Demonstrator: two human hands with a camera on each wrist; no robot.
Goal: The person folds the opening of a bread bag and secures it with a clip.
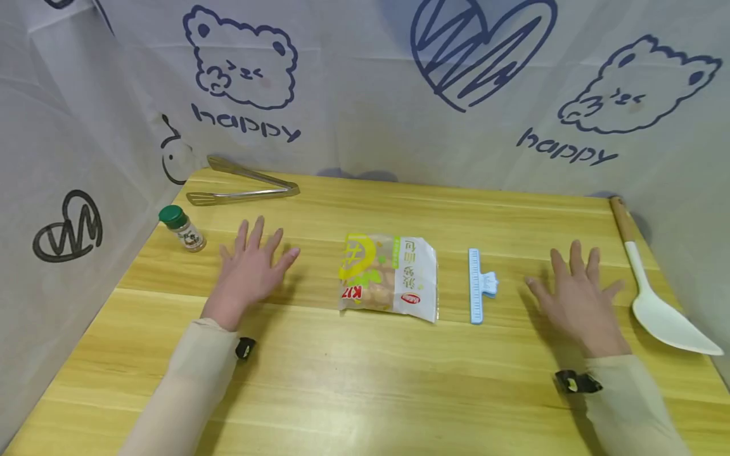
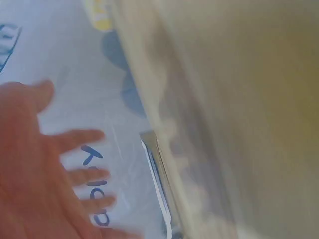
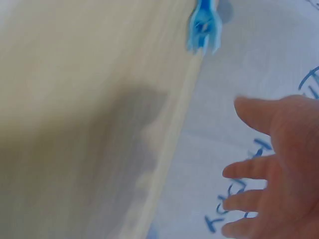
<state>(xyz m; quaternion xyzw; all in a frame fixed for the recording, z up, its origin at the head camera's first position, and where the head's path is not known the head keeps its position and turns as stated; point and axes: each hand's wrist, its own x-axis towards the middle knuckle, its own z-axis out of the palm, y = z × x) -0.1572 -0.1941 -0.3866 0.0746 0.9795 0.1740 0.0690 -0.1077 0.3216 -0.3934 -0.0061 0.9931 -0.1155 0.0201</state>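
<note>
The head view shows one bread packet (image 1: 390, 277) mid-counter (image 1: 342, 386), between the left hand (image 1: 251, 272) and the right hand (image 1: 578, 304); it looks light, soft and crushable, best lifted by an edge. Just right lies one blue sealing clip (image 1: 476, 286), probably stiff, to be pinched at its tab. One shaker (image 1: 184, 230) and one pair of tongs (image 1: 251, 194) sit far left, one spatula (image 1: 650, 303) right. In the left wrist view, that grip is spread, holding nothing; in the right wrist view, likewise.

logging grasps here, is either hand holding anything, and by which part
Nothing is held: the left hand and right hand are both empty, fingers spread.
</note>
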